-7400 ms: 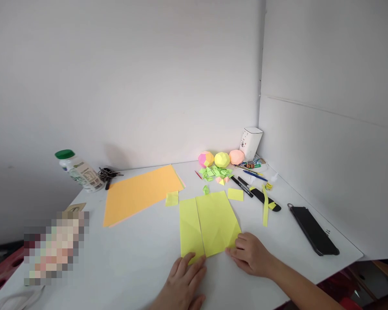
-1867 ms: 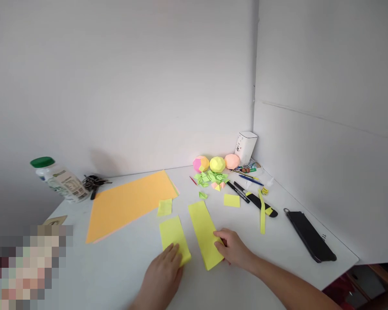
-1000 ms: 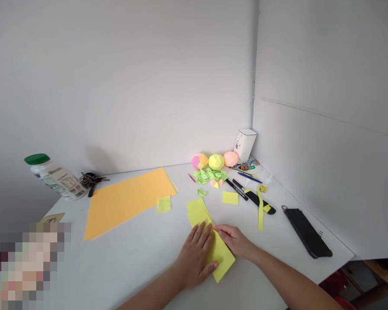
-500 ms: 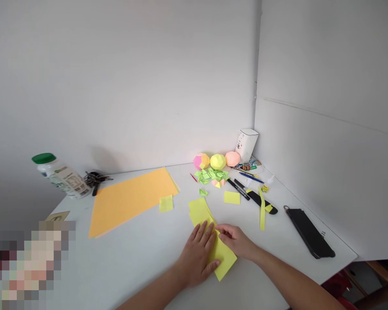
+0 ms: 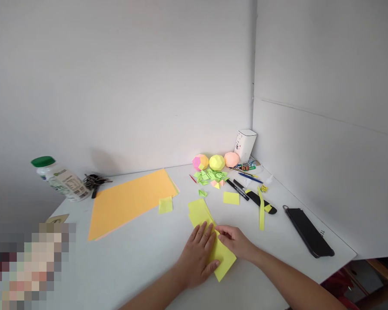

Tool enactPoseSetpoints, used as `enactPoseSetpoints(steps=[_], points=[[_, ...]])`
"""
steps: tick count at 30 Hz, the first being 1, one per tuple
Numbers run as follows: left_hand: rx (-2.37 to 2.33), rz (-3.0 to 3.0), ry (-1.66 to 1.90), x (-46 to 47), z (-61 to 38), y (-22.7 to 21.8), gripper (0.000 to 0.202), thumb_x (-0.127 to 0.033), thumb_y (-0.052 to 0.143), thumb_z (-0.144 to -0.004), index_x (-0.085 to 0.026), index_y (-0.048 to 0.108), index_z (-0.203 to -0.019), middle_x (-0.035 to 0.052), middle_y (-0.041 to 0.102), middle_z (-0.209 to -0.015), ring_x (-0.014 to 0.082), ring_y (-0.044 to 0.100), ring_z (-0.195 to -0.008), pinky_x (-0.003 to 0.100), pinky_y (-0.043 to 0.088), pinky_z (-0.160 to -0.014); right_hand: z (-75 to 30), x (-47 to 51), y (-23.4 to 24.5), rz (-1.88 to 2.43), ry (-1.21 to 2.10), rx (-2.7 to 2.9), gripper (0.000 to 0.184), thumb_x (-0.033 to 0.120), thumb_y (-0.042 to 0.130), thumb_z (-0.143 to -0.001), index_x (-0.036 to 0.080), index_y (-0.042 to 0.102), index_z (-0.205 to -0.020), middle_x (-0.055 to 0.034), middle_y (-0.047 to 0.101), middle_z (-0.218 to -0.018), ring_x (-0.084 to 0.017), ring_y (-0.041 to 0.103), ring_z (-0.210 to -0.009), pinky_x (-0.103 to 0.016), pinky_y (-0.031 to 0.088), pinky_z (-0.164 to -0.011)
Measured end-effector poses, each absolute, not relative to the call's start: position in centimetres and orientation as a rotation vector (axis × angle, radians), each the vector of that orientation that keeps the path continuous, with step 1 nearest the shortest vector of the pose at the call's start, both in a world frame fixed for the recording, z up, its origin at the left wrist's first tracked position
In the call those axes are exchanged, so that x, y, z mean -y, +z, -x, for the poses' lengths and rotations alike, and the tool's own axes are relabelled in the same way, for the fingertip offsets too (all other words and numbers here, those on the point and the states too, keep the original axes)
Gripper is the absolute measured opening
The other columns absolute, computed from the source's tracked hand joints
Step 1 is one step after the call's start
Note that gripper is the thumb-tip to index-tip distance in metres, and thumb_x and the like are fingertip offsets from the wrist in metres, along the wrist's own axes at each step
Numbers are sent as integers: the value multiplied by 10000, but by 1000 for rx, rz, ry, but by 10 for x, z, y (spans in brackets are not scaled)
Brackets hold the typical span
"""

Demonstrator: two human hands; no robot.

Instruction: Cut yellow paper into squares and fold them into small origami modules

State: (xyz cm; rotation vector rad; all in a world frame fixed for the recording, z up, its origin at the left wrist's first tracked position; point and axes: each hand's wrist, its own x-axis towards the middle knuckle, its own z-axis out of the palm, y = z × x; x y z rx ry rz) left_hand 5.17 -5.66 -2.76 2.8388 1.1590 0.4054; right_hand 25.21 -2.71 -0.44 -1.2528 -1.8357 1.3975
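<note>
Two long yellow paper strips [image 5: 224, 260] lie stacked, slightly fanned, on the white table [image 5: 142, 262]. My left hand [image 5: 197, 256] lies flat on them, fingers stretched out and pressing down. My right hand [image 5: 234, 242] rests on the strips' right edge with its fingertips curled onto the paper beside the left fingers. The far end of the strips [image 5: 198, 209] sticks out beyond both hands.
A large orange sheet [image 5: 129, 200] lies to the left, small yellow squares [image 5: 165, 205] [image 5: 231, 198] nearby. Green paper scraps [image 5: 211, 176], three paper balls [image 5: 217, 162], pens [image 5: 237, 189], a black knife [image 5: 261, 202], a phone [image 5: 308, 237], a bottle [image 5: 63, 181] and keys [image 5: 95, 181] surround them.
The wide yellow sheet was split into two strips, and these were laid one on the other. Over the last second both hands have stayed pressed on the stack.
</note>
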Motion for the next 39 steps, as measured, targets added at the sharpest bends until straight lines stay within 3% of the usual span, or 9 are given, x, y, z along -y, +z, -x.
enactPoseSetpoints(steps=[4,10,16,23,26,31,34,37,39], points=[[-1158,-2832,371,57,-52,-27,729,-583,274,-905,-125,164,-1462,127,155,-1528,340,100,-1395,516,184,-1108,-252,27,-6,1280,1402,1815,300,335,484,-863,167,631,-1062,-19,592,-777,-159,553,-681,-281,449,-636],[-1161,-2828,362,57,-51,-26,728,-573,276,-909,-105,176,-1457,143,153,-1525,339,86,-1397,514,172,-1113,-251,24,-5,1316,1386,1728,329,367,490,-857,157,639,-1062,-83,658,-1061,-236,595,-1004,-364,454,-892],[-1193,-2826,464,57,-51,-32,754,-555,311,-910,-117,62,-1471,162,138,-1521,326,100,-1397,508,185,-1110,-250,23,-13,1279,1484,1633,326,364,564,-806,150,630,-1043,-80,685,-957,-234,634,-917,-371,489,-830],[-1216,-2809,463,57,-53,-31,756,-545,326,-909,-129,43,-1474,153,110,-1526,333,80,-1397,506,181,-1111,-249,27,-19,1322,1500,1564,336,335,615,-755,148,613,-1034,-58,673,-842,-202,641,-756,-342,512,-703],[-1223,-2815,441,57,-53,-30,758,-545,323,-909,-107,64,-1471,165,108,-1524,334,63,-1397,503,177,-1114,-249,27,-16,1332,1516,1541,342,332,626,-743,144,607,-1028,-54,666,-837,-194,632,-728,-317,510,-643],[-1249,-2820,406,57,-54,-29,757,-562,297,-907,-76,126,-1462,175,136,-1518,330,64,-1398,486,179,-1117,-249,26,-15,1322,1437,1607,287,355,618,-756,148,645,-954,-46,667,-816,-194,623,-758,-327,506,-711],[-1270,-2812,377,58,-55,-32,759,-587,285,-897,-79,187,-1453,175,155,-1515,332,88,-1395,484,175,-1118,-249,27,-15,1359,1394,1646,274,391,583,-779,164,665,-909,-50,666,-819,-191,613,-709,-300,507,-599],[-1332,-2771,332,54,-51,-35,760,-616,272,-884,-101,243,-1443,174,165,-1512,337,105,-1393,496,163,-1114,-250,29,-12,1430,1430,1656,300,418,555,-787,176,661,-929,-52,652,-807,-166,576,-579,-249,436,-410],[-1419,-2703,281,46,-40,-36,770,-646,265,-868,-127,274,-1437,168,178,-1510,347,111,-1391,519,158,-1103,-255,27,-7,1428,1371,1717,292,408,535,-799,179,664,-927,-50,642,-795,-158,560,-560,-249,429,-410]])
